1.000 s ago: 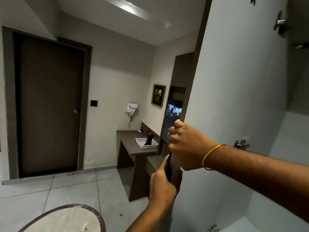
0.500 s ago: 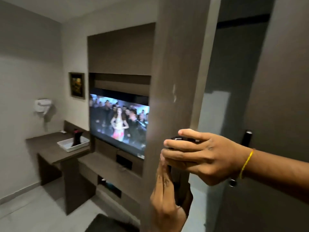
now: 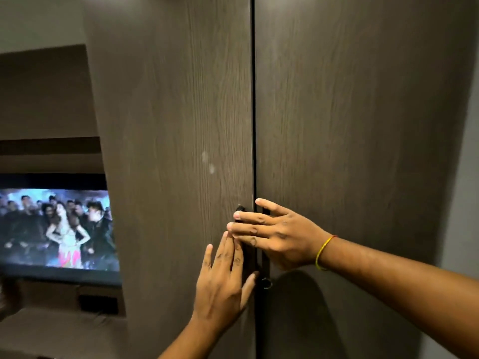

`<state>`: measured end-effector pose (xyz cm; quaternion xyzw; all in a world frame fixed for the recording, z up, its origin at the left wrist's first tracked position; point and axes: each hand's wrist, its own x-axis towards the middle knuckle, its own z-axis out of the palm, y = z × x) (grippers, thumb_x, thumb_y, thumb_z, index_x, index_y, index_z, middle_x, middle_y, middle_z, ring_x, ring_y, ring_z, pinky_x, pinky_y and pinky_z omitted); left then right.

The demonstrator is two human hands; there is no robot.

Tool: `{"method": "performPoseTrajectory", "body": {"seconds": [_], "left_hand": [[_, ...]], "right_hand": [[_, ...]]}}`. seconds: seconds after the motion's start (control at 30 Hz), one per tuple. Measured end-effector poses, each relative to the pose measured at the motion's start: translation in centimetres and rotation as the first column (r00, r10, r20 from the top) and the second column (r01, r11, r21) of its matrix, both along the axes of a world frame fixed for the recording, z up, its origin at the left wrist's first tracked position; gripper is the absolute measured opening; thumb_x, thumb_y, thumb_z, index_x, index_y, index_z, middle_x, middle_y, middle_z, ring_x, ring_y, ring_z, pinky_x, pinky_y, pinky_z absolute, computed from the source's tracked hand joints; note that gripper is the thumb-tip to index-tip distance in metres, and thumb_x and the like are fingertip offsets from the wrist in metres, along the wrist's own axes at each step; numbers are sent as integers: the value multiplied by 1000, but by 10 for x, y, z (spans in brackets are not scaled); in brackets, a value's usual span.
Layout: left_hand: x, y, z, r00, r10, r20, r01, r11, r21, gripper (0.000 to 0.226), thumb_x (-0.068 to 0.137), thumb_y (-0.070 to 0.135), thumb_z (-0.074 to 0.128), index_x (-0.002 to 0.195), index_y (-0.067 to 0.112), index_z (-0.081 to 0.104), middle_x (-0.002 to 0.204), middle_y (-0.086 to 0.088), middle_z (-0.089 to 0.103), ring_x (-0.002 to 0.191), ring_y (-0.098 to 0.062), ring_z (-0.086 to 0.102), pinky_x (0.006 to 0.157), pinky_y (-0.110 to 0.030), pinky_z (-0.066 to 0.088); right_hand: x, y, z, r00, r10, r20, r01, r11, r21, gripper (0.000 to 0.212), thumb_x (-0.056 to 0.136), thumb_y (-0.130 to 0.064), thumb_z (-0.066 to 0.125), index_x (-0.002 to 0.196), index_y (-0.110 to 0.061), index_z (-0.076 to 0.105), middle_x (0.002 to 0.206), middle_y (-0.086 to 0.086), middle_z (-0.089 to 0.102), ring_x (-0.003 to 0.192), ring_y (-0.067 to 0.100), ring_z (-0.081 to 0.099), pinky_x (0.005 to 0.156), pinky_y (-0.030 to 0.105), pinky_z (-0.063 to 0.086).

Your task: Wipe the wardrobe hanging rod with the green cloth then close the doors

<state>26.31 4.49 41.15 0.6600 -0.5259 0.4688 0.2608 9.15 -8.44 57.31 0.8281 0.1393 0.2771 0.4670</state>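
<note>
I see both wardrobe doors shut, w/ only a thin dark seam running top to bottom between them. Left door (image 3: 176, 151) fills the mid-frame, right door (image 3: 363, 151) sits beside it; both dark wood grain. Two pale smudges show on the left door near the seam, just above the hands.

My left hand (image 3: 223, 283) comes up from the bottom, fingers spread flat & pointing up, palm on the left door just beside the seam. It's released, grasping nothing; thumb reaches toward the seam. My right hand (image 3: 274, 237) comes in from the right, fingers stretched out leftward across the seam, laid over the black handles (image 3: 265, 260), which it mostly hides. Fingers look extended rather than curled, so open & pressing flat, not clenched. Fingertips of the left hand touch the underside of the right hand's fingers. A yellow thread band (image 3: 322, 251) circles the right wrist. A small metal ring (image 3: 266, 283) hangs at the seam just below the right hand.

Green cloth & hanging rod: neither visible, can't tell where they are.

Far left, a TV (image 3: 57, 226) is lit w/ a crowd scene, set in a dark panel recess.
</note>
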Motion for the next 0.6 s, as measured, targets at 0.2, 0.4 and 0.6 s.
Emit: {"method": "performPoseTrajectory", "body": {"seconds": [0.2,0.4,0.6], "left_hand": [[9,-17,18,998,68,8,-69,989,127,75,108,54,43,163,5,33,173,-20,26,164,-32,26,125,-62,38],[6,2,35,997,58,49,-66,978,199,69,103,50,50,155,5,53,167,-19,42,158,-32,35,119,-63,45],[6,14,125,997,-72,-16,72,997,21,87,102,52,53,167,1,26,178,-21,19,166,-34,19,130,-52,24]], "right_hand": [[10,-4,-9,989,-146,-1,145,981,132,57,91,-30,61,146,-18,67,163,3,56,157,26,46,130,56,34],[11,17,-16,967,-253,32,237,937,256,67,90,-36,51,153,-16,60,168,6,49,160,28,41,132,54,31],[5,30,10,869,-375,323,71,739,669,92,96,-35,54,174,-20,8,184,-2,-2,171,18,1,135,51,23]]}}
